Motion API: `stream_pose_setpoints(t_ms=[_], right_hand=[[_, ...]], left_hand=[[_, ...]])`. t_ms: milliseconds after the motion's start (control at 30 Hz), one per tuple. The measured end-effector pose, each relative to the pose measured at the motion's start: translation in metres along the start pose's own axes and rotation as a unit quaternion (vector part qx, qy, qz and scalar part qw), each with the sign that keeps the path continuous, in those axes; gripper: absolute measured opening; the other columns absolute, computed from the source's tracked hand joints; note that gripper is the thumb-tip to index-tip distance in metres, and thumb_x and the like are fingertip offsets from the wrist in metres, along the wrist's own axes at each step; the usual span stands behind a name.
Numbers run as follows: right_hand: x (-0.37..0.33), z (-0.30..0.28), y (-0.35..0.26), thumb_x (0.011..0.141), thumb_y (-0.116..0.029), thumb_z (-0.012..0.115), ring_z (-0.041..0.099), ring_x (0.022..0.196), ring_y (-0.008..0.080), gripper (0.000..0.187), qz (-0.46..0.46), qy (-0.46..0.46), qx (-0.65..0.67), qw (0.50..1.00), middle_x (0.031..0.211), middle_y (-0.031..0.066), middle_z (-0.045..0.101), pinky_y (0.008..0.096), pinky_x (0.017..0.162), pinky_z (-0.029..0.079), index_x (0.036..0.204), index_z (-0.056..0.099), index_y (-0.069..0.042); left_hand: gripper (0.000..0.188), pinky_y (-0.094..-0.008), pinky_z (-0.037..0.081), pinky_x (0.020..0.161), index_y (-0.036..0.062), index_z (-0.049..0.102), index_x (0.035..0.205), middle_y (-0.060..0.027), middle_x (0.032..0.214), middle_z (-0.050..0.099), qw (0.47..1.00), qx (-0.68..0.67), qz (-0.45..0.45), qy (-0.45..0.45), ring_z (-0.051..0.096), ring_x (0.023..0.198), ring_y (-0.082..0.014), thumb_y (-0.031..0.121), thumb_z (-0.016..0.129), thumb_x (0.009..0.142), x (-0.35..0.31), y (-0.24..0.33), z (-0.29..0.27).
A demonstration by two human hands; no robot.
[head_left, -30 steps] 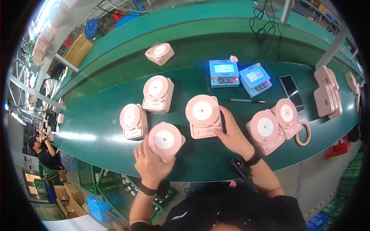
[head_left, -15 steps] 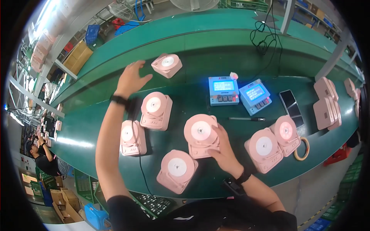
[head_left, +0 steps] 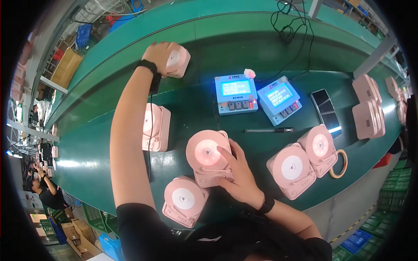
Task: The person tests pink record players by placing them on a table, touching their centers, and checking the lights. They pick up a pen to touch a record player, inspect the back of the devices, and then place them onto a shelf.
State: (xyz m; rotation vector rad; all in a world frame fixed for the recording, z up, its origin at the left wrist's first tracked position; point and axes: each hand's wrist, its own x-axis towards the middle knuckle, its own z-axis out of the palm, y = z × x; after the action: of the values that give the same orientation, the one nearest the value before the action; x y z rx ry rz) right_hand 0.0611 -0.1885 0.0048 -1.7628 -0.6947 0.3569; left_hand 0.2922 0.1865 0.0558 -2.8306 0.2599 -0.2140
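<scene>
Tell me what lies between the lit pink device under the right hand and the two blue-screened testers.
Mostly bare green belt; in the head view, only a black pen lies there, toward the right.

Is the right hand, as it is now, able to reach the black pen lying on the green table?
Probably yes. The right hand rests on the glowing pink device, and the black pen lies just beyond it on the green table, with only bare surface between them.

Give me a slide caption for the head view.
Left hand grips a far pink square device; right hand rests on a glowing one.
</scene>
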Motion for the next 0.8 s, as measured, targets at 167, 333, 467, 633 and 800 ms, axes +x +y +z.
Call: stream_pose_setpoints(t_ms=[167, 333, 467, 633, 800], right_hand=[[-0.001, 0.006, 0.005, 0.074, -0.012, 0.067, 0.027, 0.137, 0.0431, 0.075, -0.014, 0.019, 0.015, 1.0, 0.149, 0.0249, 0.02, 0.0454, 0.112, 0.026, 0.143, 0.038, -0.011], [-0.01, 0.013, -0.004, 0.075, -0.015, 0.069, 0.031, 0.135, 0.0412, 0.054, -0.126, 0.075, -0.073, 0.986, 0.144, 0.0191, 0.035, 0.0511, 0.112, 0.026, 0.128, 0.057, -0.014], [-0.013, 0.01, -0.01, 0.076, -0.018, 0.07, 0.034, 0.134, 0.0391, 0.033, -0.263, 0.029, -0.244, 0.933, 0.137, 0.0136, 0.046, 0.0562, 0.11, 0.025, 0.109, 0.068, -0.015], [-0.011, 0.016, -0.01, 0.074, -0.018, 0.071, 0.038, 0.131, 0.0375, 0.023, -0.279, 0.014, -0.285, 0.917, 0.132, 0.0108, 0.051, 0.0583, 0.11, 0.024, 0.097, 0.071, -0.015], [-0.016, 0.009, -0.021, 0.071, -0.016, 0.073, 0.04, 0.129, 0.0355, 0.024, -0.28, -0.024, -0.322, 0.904, 0.129, 0.0117, 0.052, 0.0559, 0.111, 0.025, 0.095, 0.07, -0.012]], left_hand=[[0.07, -0.0453, 0.047, 0.089, 0.0138, 0.047, 0.118, -0.0142, 0.112, 0.056, 0.968, -0.124, -0.119, 0.185, 0.054, 0.11, -0.0359, 0.013, 0.078, 0.055, -0.086, 0.046, -0.083], [0.083, -0.046, 0.047, 0.089, -0.0003, 0.043, 0.13, -0.0194, 0.119, 0.054, 0.95, -0.055, -0.148, 0.268, 0.051, 0.108, -0.0415, 0.02, 0.08, 0.059, -0.229, 0.085, -0.145], [0.092, -0.0456, 0.046, 0.091, -0.0033, 0.043, 0.132, -0.0209, 0.121, 0.054, 0.922, -0.111, -0.298, 0.22, 0.053, 0.108, -0.0402, 0.028, 0.083, 0.055, -0.356, 0.134, -0.162], [0.094, -0.0444, 0.044, 0.095, -0.0038, 0.045, 0.131, -0.0228, 0.121, 0.054, 0.82, -0.152, -0.529, 0.155, 0.052, 0.112, -0.0412, 0.033, 0.084, 0.054, -0.446, 0.203, -0.142], [0.093, -0.0425, 0.043, 0.098, -0.0062, 0.044, 0.131, -0.0251, 0.125, 0.053, 0.749, -0.144, -0.631, 0.139, 0.051, 0.116, -0.0412, 0.038, 0.084, 0.06, -0.455, 0.235, -0.105]])
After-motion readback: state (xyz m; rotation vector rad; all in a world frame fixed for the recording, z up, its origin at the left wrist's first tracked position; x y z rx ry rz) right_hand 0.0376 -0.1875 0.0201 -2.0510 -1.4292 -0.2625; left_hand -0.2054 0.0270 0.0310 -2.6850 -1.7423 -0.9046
